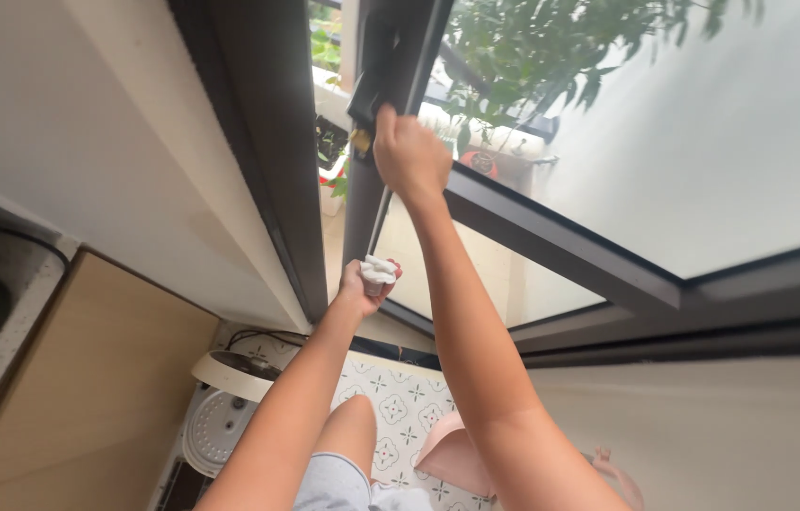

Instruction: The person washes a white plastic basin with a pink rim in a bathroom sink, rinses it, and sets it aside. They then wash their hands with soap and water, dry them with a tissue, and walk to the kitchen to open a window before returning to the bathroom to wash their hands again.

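Note:
My right hand (408, 153) is raised high and grips the dark handle (369, 90) on the edge of a dark-framed sliding door (561, 241). My left hand (362, 284) is lower, by the door's edge, closed around a crumpled white cloth (378, 270). The door has frosted glass panes (703, 142). It stands slightly ajar, and through the narrow gap a balcony with potted plants (332, 142) shows.
A white wall (106, 142) and dark door frame (267, 161) lie to the left. Below are a wooden cabinet (78, 378), a white round appliance (220, 416) and patterned floor tiles (400, 407). A pink object (452, 454) sits by my knee (353, 426).

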